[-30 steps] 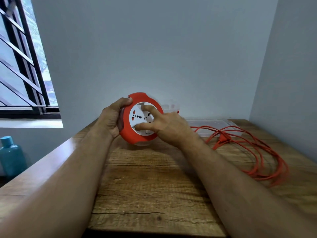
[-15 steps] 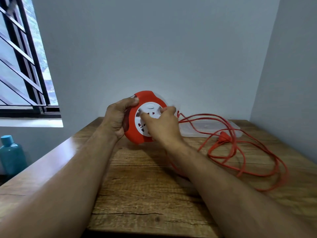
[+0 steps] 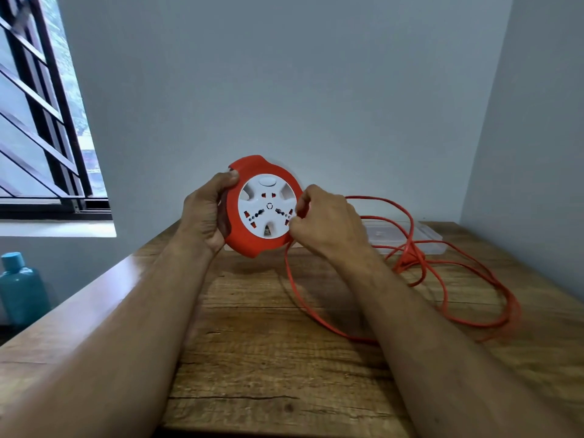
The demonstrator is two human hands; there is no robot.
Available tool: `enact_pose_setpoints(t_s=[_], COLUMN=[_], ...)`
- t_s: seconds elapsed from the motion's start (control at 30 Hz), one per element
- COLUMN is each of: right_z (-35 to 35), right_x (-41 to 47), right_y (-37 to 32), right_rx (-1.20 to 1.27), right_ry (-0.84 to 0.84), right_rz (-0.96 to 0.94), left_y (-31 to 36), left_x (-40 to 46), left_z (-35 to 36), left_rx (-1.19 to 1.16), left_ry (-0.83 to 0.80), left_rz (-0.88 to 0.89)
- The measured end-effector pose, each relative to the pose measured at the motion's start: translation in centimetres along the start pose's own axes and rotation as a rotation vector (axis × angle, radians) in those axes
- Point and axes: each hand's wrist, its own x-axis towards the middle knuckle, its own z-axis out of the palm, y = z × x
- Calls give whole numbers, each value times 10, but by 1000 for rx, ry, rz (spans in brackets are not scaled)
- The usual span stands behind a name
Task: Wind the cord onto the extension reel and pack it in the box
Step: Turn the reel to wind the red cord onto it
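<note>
My left hand (image 3: 205,213) grips the left rim of a round red extension reel (image 3: 252,241) with a white socket face, held upright above the wooden table (image 3: 268,358). My right hand (image 3: 325,222) curls at the reel's right edge, fingers on the white face; the orange cord (image 3: 442,273) passes through its fingers. The cord drops from the reel, runs under my right forearm and lies in loose loops on the table's right side. A clear plastic box (image 3: 407,237) sits at the back right, partly behind the cord.
A grey wall stands close behind the table and another on the right. A barred window (image 3: 41,121) is at the left. A teal bottle (image 3: 19,286) stands below the table's left edge.
The reel's white face has turned under my right hand, which shifted from the face's middle to its right edge. The cord loops have lifted and shifted on the table.
</note>
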Motion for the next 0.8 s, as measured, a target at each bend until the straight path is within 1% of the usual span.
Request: enact_pose_setpoints(t_s=[0.07, 0.13, 0.2, 0.33, 0.37, 0.4, 0.47, 0.5, 0.57, 0.63, 0.7, 0.77, 0.8], right_z=[-5, -3, 3, 9, 9, 9, 10, 11, 12, 10, 7, 8, 10], right_x=[1, -2, -2, 4, 5, 6, 6, 6, 6, 4, 0, -4, -7], right_y=[3, 5, 8, 15, 17, 19, 24, 25, 27, 24, 11, -6, -13], right_rx=[-20, -84, -170, -106, -101, -93, -82, -85, -97, -54, 56, 82, 66], right_ry=[-96, -169, -187, -219, -205, -155, -11, 34, 70, 155, 214, 149, 96], right_rz=[52, 43, 36, 127, 127, 129, 155, 173, 175, 42, -166, -312, -337], left_y=[1, 0, -1, 2, 3, 3, 4, 5, 6, 7, 6, 3, 1], left_x=[0, -1, -1, 1, 1, 1, 0, 0, 1, 3, 3, 1, 0], left_z=[-1, -1, -2, -5, -6, -6, -5, -6, -6, -6, -5, -2, -1], left_rx=[2, 18, 24, 6, 4, 3, -10, -20, -36, -55, -70, -61, -46], left_ry=[15, 26, 20, 9, 7, 7, 15, 18, 16, 16, 19, 16, 4], left_rz=[10, 12, 11, 27, 34, 40, 44, 42, 47, 54, 39, 18, 16])
